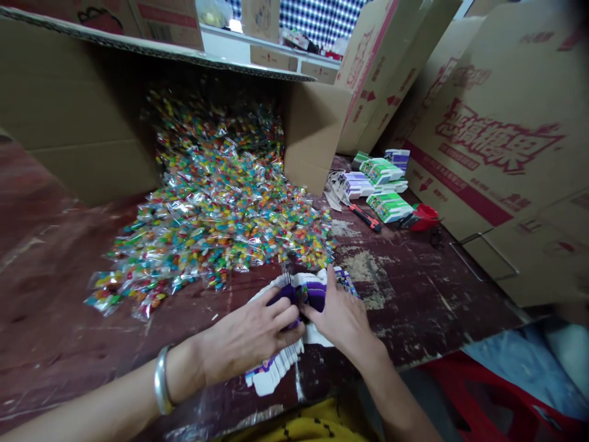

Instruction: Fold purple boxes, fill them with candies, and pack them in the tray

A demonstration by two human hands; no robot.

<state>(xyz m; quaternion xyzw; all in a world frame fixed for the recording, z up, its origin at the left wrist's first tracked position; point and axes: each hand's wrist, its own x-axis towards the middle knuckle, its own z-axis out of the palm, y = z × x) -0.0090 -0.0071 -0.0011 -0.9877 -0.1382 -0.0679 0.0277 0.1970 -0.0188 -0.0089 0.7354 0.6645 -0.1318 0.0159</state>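
Observation:
Near the table's front edge lies a stack of flat-folded purple and white cartons (278,367), fanned a little at its lower end. My left hand (251,334), with a silver bangle (162,380) on its wrist, has its fingers wrapped over this stack. A second bunch of purple cartons (316,296) is beside it, gripped by my right hand (344,320) with the thumb on the near side and a finger along the top. The two bunches meet between my hands. My fingers hide part of both.
Clear packets of colourful candies (230,215) spill from a cardboard box (315,132) lying on its side. To the right are green and purple carton stacks (390,207), an orange-black utility knife (365,217), a red tape roll (426,215) and large cardboard cartons (497,184).

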